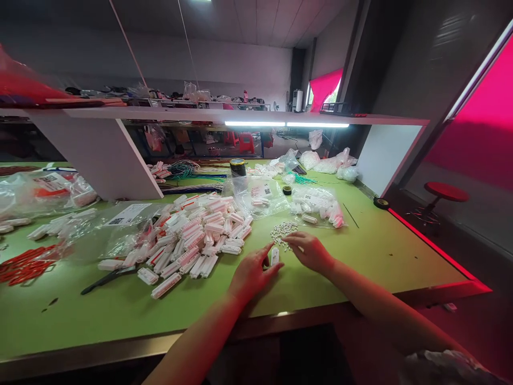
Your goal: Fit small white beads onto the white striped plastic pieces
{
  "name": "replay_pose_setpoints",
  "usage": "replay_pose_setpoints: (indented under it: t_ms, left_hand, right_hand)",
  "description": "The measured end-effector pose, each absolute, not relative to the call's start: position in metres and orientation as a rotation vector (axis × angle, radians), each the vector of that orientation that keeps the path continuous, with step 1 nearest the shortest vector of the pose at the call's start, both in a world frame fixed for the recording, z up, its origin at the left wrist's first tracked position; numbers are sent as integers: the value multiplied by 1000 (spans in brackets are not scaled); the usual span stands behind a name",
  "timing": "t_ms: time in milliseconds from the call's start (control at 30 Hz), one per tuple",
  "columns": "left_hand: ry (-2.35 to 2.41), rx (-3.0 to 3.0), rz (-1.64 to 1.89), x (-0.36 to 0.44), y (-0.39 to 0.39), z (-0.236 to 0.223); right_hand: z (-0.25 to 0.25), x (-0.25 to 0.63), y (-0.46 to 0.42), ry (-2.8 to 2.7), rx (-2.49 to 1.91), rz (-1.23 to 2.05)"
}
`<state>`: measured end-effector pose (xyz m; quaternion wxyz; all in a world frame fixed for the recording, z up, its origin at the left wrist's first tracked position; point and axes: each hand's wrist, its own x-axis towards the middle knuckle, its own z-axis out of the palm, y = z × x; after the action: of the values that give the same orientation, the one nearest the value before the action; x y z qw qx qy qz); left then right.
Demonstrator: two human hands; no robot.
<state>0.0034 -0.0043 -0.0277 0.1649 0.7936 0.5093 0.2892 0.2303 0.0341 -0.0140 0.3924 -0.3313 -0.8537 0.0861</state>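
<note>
My left hand (254,271) rests low over the green tabletop, thumb and index finger curved round a small white plastic connector housing (274,256) with rows of openings. My right hand (310,250) reaches in from the right, its fingertips drawn together at the near edge of a pile of tiny white plastic pieces (282,230). What sits between those fingertips, if anything, is too small to make out. To the left of my left hand lies a large heap of longer white plastic housings (196,230), some with reddish markings.
Black-handled scissors (104,279) and orange strips (26,264) lie at left. Beyond the pile are clear bags (318,206) of white parts and a black tape roll (287,190). A white shelf (248,114) spans the bench; a red stool (446,191) stands at right.
</note>
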Motion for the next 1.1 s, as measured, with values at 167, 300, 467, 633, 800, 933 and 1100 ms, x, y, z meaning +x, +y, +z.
replay_pose_setpoints:
  t_ms: [167,300,467,633,800,933,1100]
  left_hand:
    - [1333,2478,898,-3,3,-28]
    - [1161,2617,702,-6,3,-24]
    - [1477,2549,673,-3,-6,-16]
    - [1523,2413,753,-1,-7,-19]
    - [1451,2349,830,1,-6,-21]
    - [1409,2324,834,2,-7,-20]
    - [1400,2287,859,-1,-6,-22]
  right_hand:
    - [-10,254,56,-1992,-1128,254]
    - [-8,263,59,-2120,-1294,288]
    - [-7,268,58,-2174,-1515,211]
    - [-10,270,63,-2154,-1595,245]
    - [-10,264,71,-2136,-1665,220]
    - [-7,255,74,-2270,-1704,117]
    - [-6,249,72,-2305,-1754,57]
